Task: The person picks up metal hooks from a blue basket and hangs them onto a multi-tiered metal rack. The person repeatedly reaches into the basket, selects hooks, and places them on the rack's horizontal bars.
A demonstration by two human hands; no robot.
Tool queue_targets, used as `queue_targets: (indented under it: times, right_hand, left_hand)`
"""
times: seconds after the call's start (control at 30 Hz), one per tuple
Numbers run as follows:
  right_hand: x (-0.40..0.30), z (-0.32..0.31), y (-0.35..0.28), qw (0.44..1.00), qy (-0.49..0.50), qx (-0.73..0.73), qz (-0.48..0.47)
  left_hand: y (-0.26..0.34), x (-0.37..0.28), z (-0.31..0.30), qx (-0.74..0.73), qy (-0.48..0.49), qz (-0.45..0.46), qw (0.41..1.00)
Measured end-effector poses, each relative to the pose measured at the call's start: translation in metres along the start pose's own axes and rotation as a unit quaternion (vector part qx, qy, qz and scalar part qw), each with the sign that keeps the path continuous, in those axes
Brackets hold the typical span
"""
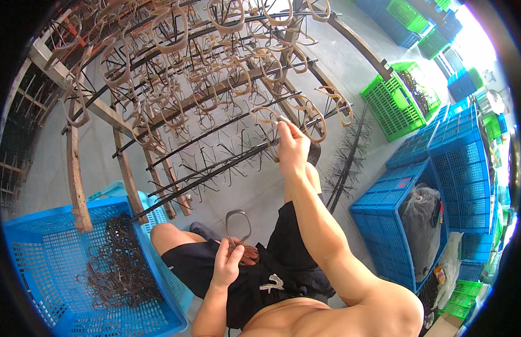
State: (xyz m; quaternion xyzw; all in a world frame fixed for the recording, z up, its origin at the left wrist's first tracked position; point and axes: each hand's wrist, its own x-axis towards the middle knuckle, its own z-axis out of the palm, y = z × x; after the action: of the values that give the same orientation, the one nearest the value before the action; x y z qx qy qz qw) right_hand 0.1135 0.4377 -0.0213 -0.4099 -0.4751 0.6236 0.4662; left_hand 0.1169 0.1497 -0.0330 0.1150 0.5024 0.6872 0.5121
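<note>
My left hand is in front of my lap, holding a brown eyeglass frame front whose one rim loop stands up above the fingers. My right hand is stretched forward, its fingertips pinched on another eyeglass frame front beside the hooked metal bars. White coverings show on these fingertips. The nearest black bar carries many thin bent hooks, mostly bare. Behind it, on a wooden rack, tan eyeglass frame fronts hang from rows of hooks. Whether the right hand's frame touches a hook is unclear.
At my left stands a blue plastic crate with a tangled heap of dark frame fronts. Spare hooked bars lean at right. Beyond are a green crate with dark pieces and stacked blue crates, one holding a plastic-wrapped bundle.
</note>
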Motion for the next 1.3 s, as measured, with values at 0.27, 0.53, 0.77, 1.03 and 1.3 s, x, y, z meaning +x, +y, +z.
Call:
queue_targets:
  times: [0.27,0.53,0.77,1.03,1.3]
  right_hand:
    - [-0.006,-0.002,-0.002,0.982,-0.015,-0.172,-0.076]
    - [0.0,-0.01,-0.015,0.96,-0.017,-0.261,-0.102]
    - [-0.005,-0.01,-0.001,0.962,-0.018,-0.24,-0.13]
    - [0.001,-0.015,-0.024,0.99,-0.06,-0.129,0.006]
    - [-0.099,-0.017,-0.069,0.743,-0.43,-0.347,-0.378]
  left_hand:
    - [-0.002,-0.002,-0.01,0.052,0.042,0.027,0.997]
    - [0.003,-0.008,-0.015,0.034,0.072,0.039,0.996]
    - [0.004,0.001,-0.011,0.029,0.061,0.07,0.995]
    - [0.007,-0.005,-0.006,0.058,0.053,0.08,0.994]
    - [0.052,-0.008,-0.015,0.243,-0.111,0.011,0.964]
